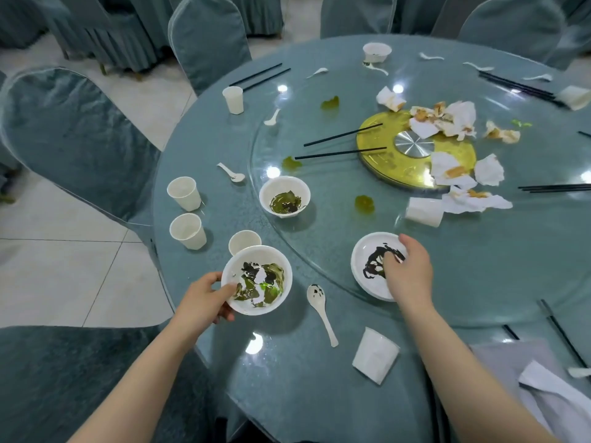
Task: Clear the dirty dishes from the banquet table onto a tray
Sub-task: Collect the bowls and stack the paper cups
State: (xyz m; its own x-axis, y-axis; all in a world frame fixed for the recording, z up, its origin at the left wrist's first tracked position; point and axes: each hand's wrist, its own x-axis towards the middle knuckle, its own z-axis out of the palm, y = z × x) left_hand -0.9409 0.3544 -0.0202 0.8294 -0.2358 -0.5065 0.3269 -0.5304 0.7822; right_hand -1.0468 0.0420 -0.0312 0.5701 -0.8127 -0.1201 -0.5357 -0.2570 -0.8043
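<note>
My left hand [204, 300] grips the near rim of a white bowl [257, 279] smeared with green and dark leftovers, held just above the table's near edge. My right hand [407, 271] reaches onto a white plate [367, 266] streaked with dark sauce on the glass turntable, thumb at its far rim and fingers curled down over its right side. A second dirty bowl [284, 196] sits farther back on the turntable. A stained white spoon [321, 311] lies between the held bowl and the plate.
Several white paper cups stand at the left [184, 193], [188, 231], [244, 242]; one lies tipped near me [374, 354]. Black chopsticks [342, 135], crumpled napkins [460, 174] and a gold hub [415, 148] fill the turntable. Covered chairs [64, 132] ring the table.
</note>
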